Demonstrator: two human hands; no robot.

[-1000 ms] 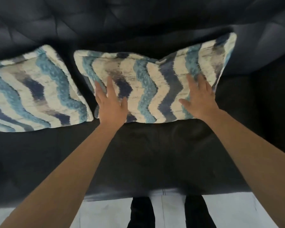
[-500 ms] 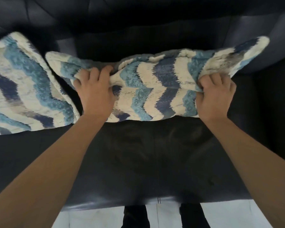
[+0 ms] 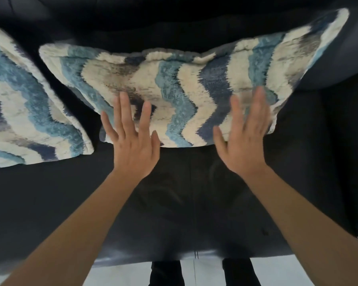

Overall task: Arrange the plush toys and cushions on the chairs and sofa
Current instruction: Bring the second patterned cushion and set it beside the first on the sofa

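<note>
A cushion [image 3: 184, 85] with blue, navy and cream zigzag stripes leans against the backrest of the black leather sofa [image 3: 184, 203]. My left hand [image 3: 132, 145] lies flat, fingers spread, on the cushion's lower left part. My right hand [image 3: 246, 141] is flat with fingers apart at its lower right edge, slightly blurred. Neither hand grips the fabric. A second cushion [image 3: 25, 108] of the same pattern rests to the left, a narrow dark gap between the two.
The sofa's right armrest [image 3: 343, 65] rises behind the cushion's right corner. Bare seat leather spreads below the cushions down to the front edge. A pale tiled floor [image 3: 201, 271] and my dark-trousered legs show at the bottom.
Half a second ago both hands gripped the cushion's top edge, bunching it. They have let go and now lie flat and open on its front, and the cushion has spread out again.
</note>
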